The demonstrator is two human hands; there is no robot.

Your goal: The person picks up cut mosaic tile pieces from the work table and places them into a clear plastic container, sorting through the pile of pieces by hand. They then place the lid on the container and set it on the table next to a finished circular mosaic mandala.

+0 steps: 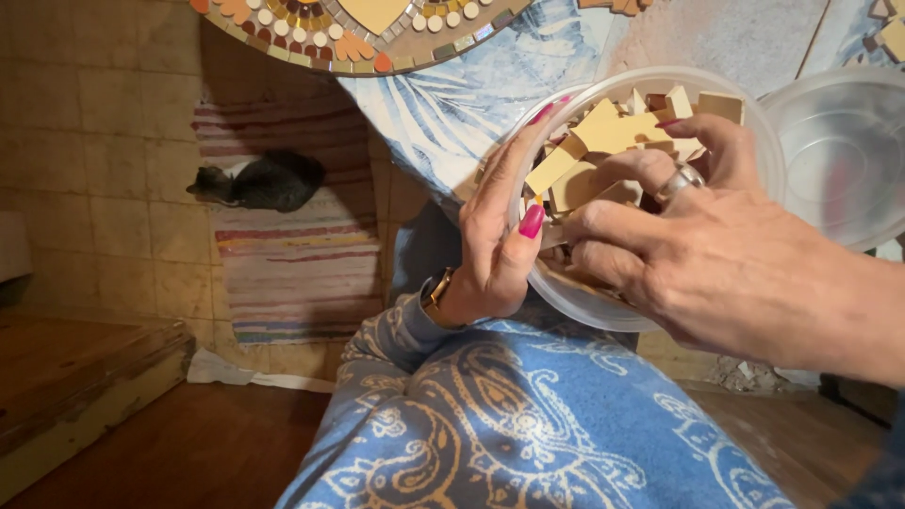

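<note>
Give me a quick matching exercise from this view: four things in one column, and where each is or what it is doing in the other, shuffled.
Things:
1. left hand
2. right hand
3. cat
4. round mosaic

Places or states:
A. lying on the striped rug
B. top edge of the view, above the patterned blue cloth
C. fingers down among the tan tiles
D. gripping the near rim of the clear plastic tub

Pairs: 1-D, 2-C, 3-A, 4-B

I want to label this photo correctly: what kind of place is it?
Probably a home craft corner for mosaic work: a round mosaic panel, a clear tub of tile pieces, a striped rug with a cat.
</note>
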